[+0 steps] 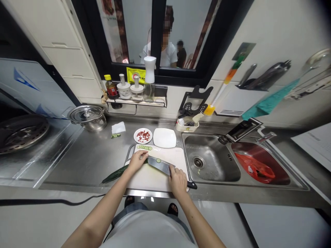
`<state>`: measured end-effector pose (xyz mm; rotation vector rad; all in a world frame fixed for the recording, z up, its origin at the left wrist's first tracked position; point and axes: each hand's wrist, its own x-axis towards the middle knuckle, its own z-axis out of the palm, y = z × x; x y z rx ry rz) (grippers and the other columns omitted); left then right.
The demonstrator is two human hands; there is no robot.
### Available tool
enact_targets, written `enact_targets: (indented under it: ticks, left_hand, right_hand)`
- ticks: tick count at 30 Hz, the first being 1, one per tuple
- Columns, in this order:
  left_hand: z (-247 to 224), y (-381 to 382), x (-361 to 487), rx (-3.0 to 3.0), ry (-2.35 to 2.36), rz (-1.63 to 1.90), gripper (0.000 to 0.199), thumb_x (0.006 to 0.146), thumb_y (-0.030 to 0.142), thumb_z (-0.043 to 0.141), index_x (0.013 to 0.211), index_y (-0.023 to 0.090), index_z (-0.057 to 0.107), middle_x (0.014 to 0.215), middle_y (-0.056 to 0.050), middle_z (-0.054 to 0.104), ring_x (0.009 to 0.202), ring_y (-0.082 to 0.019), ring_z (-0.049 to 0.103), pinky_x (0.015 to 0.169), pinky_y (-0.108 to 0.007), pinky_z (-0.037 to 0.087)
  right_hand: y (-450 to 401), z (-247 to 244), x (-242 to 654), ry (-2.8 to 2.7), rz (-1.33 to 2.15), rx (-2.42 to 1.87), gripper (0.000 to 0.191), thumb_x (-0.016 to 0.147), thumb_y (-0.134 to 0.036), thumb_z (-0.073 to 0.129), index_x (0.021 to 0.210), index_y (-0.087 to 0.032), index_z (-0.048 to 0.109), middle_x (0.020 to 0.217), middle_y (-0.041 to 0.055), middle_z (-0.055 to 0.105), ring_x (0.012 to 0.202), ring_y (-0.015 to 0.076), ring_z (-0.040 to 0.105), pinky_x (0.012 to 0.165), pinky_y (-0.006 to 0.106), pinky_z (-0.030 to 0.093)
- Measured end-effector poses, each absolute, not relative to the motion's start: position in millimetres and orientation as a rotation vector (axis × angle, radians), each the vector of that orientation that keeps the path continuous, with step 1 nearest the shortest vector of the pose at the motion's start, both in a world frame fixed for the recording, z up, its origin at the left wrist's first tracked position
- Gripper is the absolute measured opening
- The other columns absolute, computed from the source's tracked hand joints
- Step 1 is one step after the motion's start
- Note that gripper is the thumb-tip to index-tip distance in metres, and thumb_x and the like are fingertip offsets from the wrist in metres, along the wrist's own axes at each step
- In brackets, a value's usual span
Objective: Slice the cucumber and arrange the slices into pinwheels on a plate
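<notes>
My right hand (178,179) grips a kitchen knife (160,166); its black handle end sticks out past the palm. The broad blade points left over a white cutting board (155,179). My left hand (139,160) is closed on a cucumber (115,174), close to the blade's tip. The uncut cucumber extends left from under that hand, off the board onto the steel counter. One round cucumber slice (158,160) clings to the blade. A row of cucumber slices (144,147) lies along the board's far edge.
Behind the board stand a plate of chopped red pieces (143,136) and a white square plate (164,137). Cucumber scraps (116,135) lie beside a white paper (118,127). A lidded steel pot (89,117) stands left; a double sink (212,158) is right, holding a red bag (254,168).
</notes>
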<state>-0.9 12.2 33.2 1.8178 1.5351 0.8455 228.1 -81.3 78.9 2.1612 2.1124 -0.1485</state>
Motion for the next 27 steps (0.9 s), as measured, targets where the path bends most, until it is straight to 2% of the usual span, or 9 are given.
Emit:
enact_targets:
  ticks: [4,8,11,16,20,27]
  left_hand:
    - [58,13,14,1.978,1.387,0.715,0.033,0.084,0.043,0.060,0.108,0.022,0.068,0.112,-0.006,0.068,0.106,-0.021,0.059,0.093,-0.031,0.044]
    - [70,16,26,2.114,1.338,0.534,0.029,0.081,0.046,0.061,0.096,0.024,0.072,0.102,-0.004,0.070,0.099,-0.021,0.060,0.090,-0.031,0.042]
    - [69,18,31,2.121,1.326,0.469,0.026,0.082,0.045,0.060,0.089,0.024,0.072,0.097,-0.003,0.070,0.094,-0.019,0.060,0.086,-0.030,0.042]
    - [64,19,36,2.080,1.338,0.432,0.028,0.080,0.043,0.062,0.098,0.023,0.071,0.102,-0.003,0.071,0.096,-0.019,0.060,0.087,-0.029,0.042]
    - [62,20,39,2.068,1.295,0.378,0.027,0.081,0.045,0.060,0.092,0.023,0.071,0.099,-0.003,0.071,0.094,-0.020,0.060,0.087,-0.029,0.042]
    - [57,31,41,1.965,1.378,0.463,0.015,0.077,0.032,0.063,0.084,0.021,0.069,0.086,-0.002,0.070,0.083,-0.017,0.061,0.076,-0.026,0.044]
  right_hand:
    - [-79,78,227,2.157,-0.142,2.155,0.047,0.087,-0.017,0.050,0.134,-0.020,0.049,0.103,0.0118,0.063,0.096,0.0233,0.054,0.082,0.033,0.034]
    - [-77,78,226,2.192,-0.126,2.134,0.046,0.088,-0.017,0.050,0.133,-0.020,0.050,0.101,0.0115,0.063,0.095,0.0229,0.053,0.082,0.032,0.032]
    - [-78,77,227,2.207,-0.111,2.124,0.045,0.088,-0.016,0.049,0.132,-0.020,0.051,0.099,0.0107,0.063,0.093,0.0225,0.053,0.081,0.032,0.032]
    - [-81,75,232,2.213,-0.103,2.120,0.044,0.088,-0.015,0.048,0.131,-0.019,0.051,0.098,0.0106,0.063,0.093,0.0229,0.053,0.081,0.033,0.032]
    - [-83,77,236,2.197,-0.126,2.118,0.045,0.086,-0.014,0.051,0.131,-0.019,0.051,0.099,0.0108,0.063,0.093,0.0228,0.053,0.081,0.033,0.032]
    - [-83,77,238,2.171,-0.122,2.128,0.045,0.087,-0.016,0.050,0.131,-0.019,0.051,0.099,0.0104,0.063,0.093,0.0232,0.054,0.080,0.033,0.033]
